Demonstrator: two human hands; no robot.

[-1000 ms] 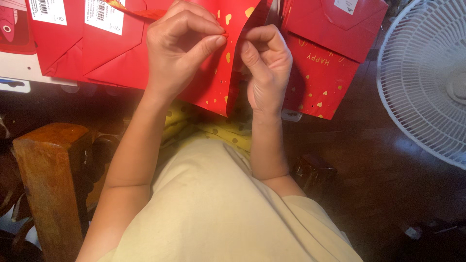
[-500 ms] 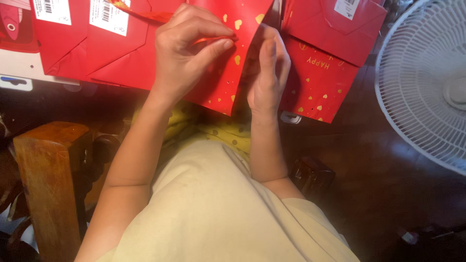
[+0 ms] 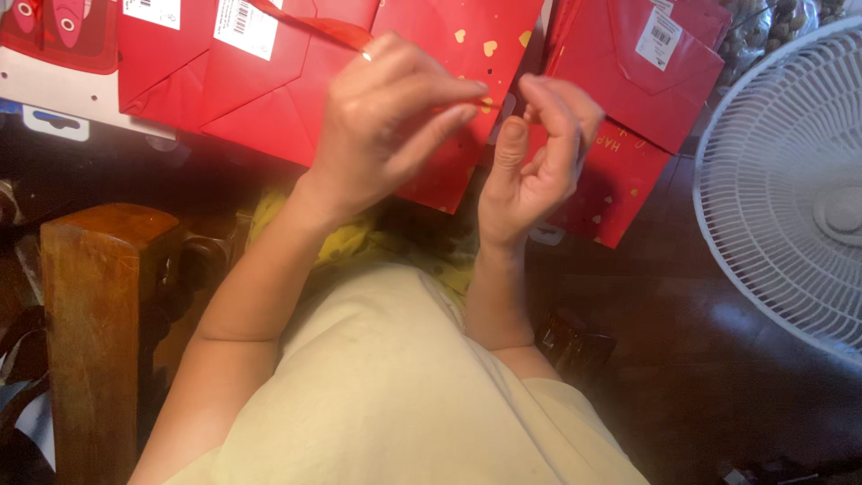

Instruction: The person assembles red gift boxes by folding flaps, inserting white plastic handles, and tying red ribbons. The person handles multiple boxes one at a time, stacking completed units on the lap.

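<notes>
A: Status of hands?
B: Left hand (image 3: 386,126) pinches a thin red ribbon (image 3: 314,25) between thumb and fingertips. Right hand (image 3: 536,153) is curled, fingertips at the ribbon's end.
A: Location of bag?
B: Red gift bag (image 3: 449,54), top centre of frame, behind both hands.

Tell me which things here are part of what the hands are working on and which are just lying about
In hand:
left hand
right hand
red ribbon
red bag with gold hearts

Lying about:
white fan
wooden chair arm
other red bags with white labels
</notes>
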